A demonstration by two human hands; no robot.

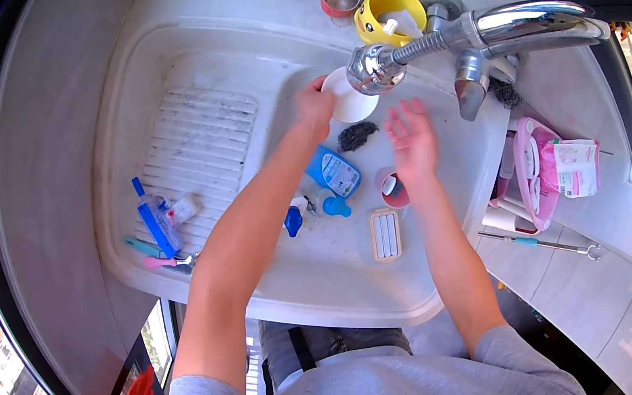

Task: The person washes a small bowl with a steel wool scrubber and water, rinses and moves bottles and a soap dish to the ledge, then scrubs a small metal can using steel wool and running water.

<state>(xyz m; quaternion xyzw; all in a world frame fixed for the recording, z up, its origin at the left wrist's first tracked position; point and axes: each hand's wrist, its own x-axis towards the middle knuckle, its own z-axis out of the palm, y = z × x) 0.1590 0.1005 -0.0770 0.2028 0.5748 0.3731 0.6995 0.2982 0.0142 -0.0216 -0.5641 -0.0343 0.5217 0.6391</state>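
Sink, faucet over it, left hand loaded.
Your left hand grips the white bowl by its near side, under the faucet head; presumably a rim hold, keeping the inside clear. Your right hand is open, motion-blurred, nothing visible in it. The blue bottle is between your forearms, and the dark scourer sits just beside the bowl, both probably placed for easy reach.

White bowl in left fingers
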